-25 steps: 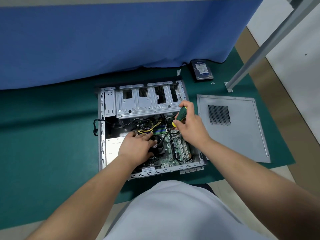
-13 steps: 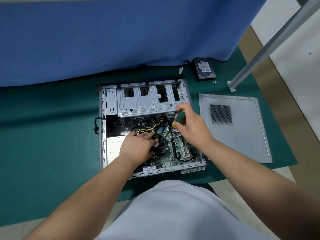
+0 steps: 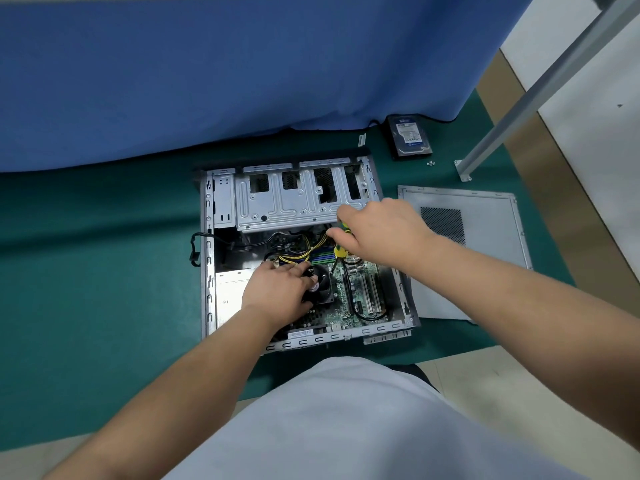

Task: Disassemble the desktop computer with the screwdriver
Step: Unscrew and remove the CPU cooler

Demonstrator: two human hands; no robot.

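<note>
Right hand (image 3: 384, 233) grasping screwdriver (image 3: 341, 251), tip down by cooler fan (image 3: 320, 284); left hand (image 3: 277, 292) resting flat there, fingers relaxed. Desktop computer (image 3: 301, 251): open on desk. Advice: keep shaft vertical, press firmly.

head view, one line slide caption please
Right hand holds screwdriver inside open computer case; left hand rests on cooler fan.

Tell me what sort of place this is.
Probably a repair or training workbench: an opened desktop computer lies on a green mat, its side panel and a removed hard drive set aside, with a blue cloth behind.
</note>
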